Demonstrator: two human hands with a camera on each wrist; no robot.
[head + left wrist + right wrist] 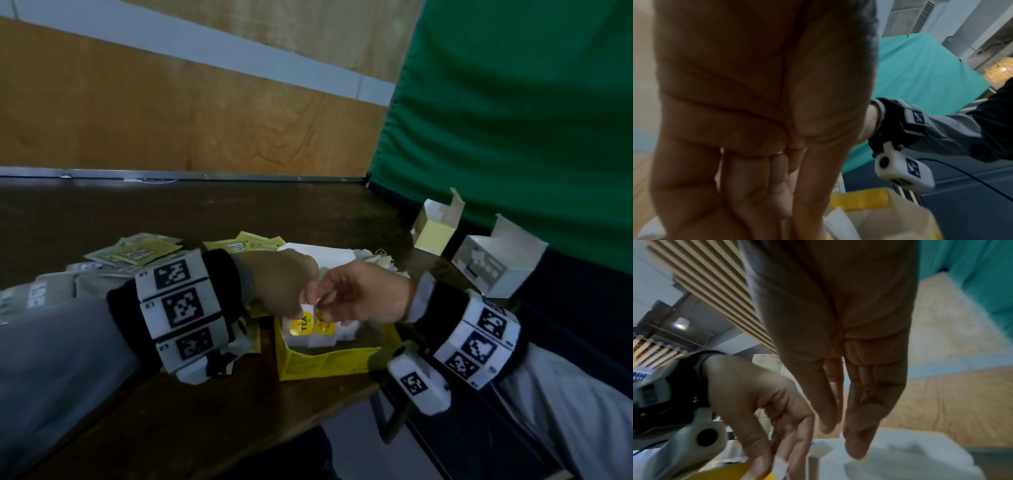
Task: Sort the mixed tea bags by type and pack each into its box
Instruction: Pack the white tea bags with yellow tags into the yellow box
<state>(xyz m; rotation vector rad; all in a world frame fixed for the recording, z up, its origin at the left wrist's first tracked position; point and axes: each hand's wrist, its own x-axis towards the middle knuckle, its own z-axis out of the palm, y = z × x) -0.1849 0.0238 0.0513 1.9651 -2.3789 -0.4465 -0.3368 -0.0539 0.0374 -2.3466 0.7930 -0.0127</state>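
An open yellow tea box [325,363] stands near the table's front edge, holding white tea bags with yellow "TEA" tags [304,324]. Both hands meet just above it. My left hand [303,308] points its fingers down into the box and pinches a white bit above one tag; the right wrist view shows that white piece between the left hand's fingertips [764,467]. My right hand [322,303] reaches in from the right, fingers nearly straight and holding nothing [840,439]. The box's yellow rim [859,201] shows below the left palm.
Loose grey-green sachets [137,255] and yellow-green sachets [246,245] lie behind the left wrist, with white tea bags [322,253] beyond the hands. A pale yellow open box [433,234] and a white open box [496,265] stand at the right by a green cloth [513,120].
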